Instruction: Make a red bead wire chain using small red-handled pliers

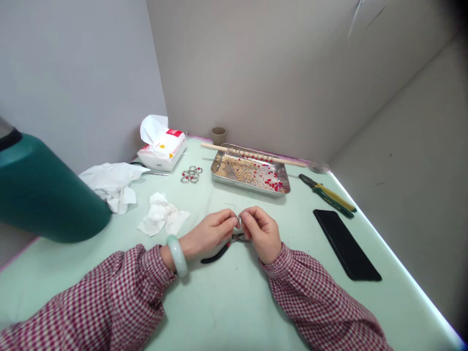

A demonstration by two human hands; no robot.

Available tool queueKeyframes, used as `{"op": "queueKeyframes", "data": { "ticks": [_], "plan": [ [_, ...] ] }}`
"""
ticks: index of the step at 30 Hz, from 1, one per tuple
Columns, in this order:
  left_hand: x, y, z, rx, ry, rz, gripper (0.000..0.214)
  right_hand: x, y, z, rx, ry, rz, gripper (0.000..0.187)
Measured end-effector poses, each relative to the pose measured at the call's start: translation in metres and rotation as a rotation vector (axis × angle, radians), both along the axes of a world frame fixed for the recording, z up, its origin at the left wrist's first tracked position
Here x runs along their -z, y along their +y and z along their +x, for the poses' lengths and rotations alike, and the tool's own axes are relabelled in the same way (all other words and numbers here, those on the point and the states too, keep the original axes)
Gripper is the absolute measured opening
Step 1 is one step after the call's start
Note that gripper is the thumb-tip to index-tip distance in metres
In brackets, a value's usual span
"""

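My left hand (214,230) and my right hand (263,234) meet fingertip to fingertip over the middle of the table. Both are closed in a pinch around a tiny silvery piece (239,220), mostly hidden by the fingers and too small to name. Under the hands lies a pair of pliers (218,254) with dark handles, partly covered by them. A metal tray (248,187) beyond my fingers holds gold, clear and red beads. Across its far side rests a wooden stick (288,162) with beaded loops around it. Several small rings with red beads (191,174) lie left of the tray.
Crumpled tissues (161,214) and a tissue pack (164,148) are on the left, near a large green bottle (47,190). Green-and-yellow pliers (329,196) and a flat black object (346,244) lie at right. A small cup (218,135) stands behind the tray, against the wall.
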State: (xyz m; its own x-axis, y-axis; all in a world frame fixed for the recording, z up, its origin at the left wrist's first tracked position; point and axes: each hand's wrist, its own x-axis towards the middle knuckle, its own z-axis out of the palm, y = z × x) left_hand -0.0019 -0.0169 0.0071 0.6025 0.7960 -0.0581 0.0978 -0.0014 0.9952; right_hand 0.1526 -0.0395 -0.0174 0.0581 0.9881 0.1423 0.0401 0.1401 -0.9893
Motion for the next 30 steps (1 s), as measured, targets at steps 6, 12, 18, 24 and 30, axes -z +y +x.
{"op": "queueKeyframes", "data": {
  "ticks": [6, 12, 18, 24, 30],
  "plan": [
    [0.001, 0.0, -0.001, -0.009, 0.023, 0.058, 0.028, 0.0, -0.001, -0.001, -0.011, 0.013, 0.017, 0.022],
    [0.0, 0.0, -0.001, 0.017, 0.033, 0.068, 0.025, -0.001, 0.001, 0.001, -0.058, 0.08, -0.044, 0.024],
    [0.002, 0.0, -0.004, 0.036, 0.034, 0.075, 0.026, 0.008, 0.005, 0.005, -0.152, 0.192, -0.077, 0.024],
    [0.003, 0.003, -0.004, 0.031, 0.014, 0.002, 0.03, 0.004, 0.006, 0.002, -0.085, 0.158, -0.108, 0.028],
    [0.001, 0.003, -0.003, 0.033, -0.016, -0.09, 0.027, 0.002, 0.005, 0.002, 0.024, 0.118, -0.073, 0.028]
  ]
}}
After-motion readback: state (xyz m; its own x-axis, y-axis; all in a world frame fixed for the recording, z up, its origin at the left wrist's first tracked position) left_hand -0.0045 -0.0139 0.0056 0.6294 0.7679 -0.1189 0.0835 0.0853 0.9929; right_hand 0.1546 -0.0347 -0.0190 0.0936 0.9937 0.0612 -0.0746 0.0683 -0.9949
